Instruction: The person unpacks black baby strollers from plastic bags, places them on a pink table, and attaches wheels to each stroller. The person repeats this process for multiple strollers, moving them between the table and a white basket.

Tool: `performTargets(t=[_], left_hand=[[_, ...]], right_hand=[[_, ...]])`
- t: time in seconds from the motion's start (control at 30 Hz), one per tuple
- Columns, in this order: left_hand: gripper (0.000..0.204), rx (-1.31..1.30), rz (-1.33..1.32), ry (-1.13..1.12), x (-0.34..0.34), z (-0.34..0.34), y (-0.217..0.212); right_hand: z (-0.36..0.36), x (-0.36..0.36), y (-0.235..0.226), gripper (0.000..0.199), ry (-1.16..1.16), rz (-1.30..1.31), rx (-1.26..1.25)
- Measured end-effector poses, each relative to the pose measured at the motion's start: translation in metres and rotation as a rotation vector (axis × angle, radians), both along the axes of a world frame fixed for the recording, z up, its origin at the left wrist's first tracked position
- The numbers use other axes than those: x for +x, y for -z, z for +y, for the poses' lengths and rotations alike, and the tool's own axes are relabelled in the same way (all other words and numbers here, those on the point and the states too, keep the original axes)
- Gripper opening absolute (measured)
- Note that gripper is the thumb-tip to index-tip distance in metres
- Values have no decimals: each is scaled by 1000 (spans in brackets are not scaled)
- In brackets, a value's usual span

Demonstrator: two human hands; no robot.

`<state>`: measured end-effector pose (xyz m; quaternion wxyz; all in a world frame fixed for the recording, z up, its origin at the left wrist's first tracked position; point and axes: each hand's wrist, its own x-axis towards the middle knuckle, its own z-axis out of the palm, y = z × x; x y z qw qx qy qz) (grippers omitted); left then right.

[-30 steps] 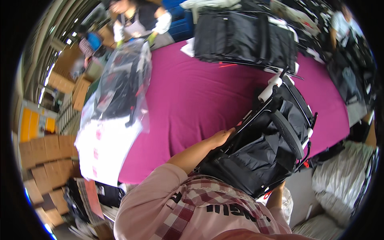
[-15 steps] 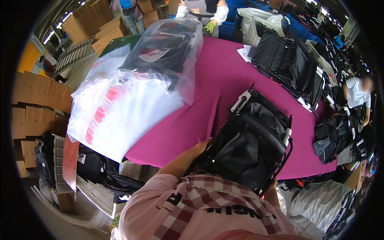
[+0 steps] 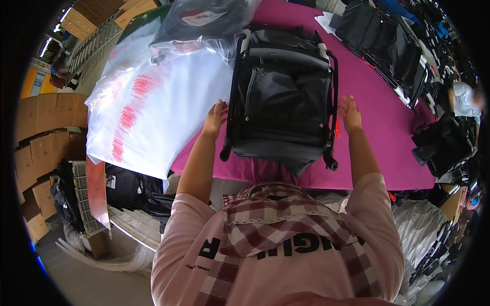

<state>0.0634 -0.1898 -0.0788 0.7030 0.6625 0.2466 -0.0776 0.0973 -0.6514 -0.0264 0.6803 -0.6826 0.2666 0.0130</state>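
Observation:
A folded black stroller [image 3: 286, 104] lies flat on the purple-covered table [image 3: 377, 158], straight in front of me. Its fabric bulges between dark side tubes with white joints at the far end. Just outside the left tube is my left hand [image 3: 215, 120], fingers stretched upward and holding nothing. On the other side my right hand [image 3: 350, 115] is raised with its fingers apart, a small gap from the frame. A red strap [image 3: 337, 128] shows between that hand and the stroller.
White plastic bags [image 3: 153, 112] with red print are stacked at left. On their far end rests a bagged stroller [image 3: 204, 20]. More folded strollers [image 3: 380, 43] lie at far right. Cardboard boxes [image 3: 51, 115] stand left. A person in a white shirt [image 3: 465, 99] is at right.
The stroller has moved away from my body and leftward and now lies straight on the table. Both hands have let go of it and are apart from its sides.

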Motion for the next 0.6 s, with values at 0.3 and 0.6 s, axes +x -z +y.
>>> performTargets(t=[0.3,0.6], left_hand=[[77,-553,17,47,-127,-23,106],[71,-283,245,86,-155,-67,0]], right_hand=[[-17,-143,146,85,259,485,693],[5,-209,73,81,-79,447,611]])
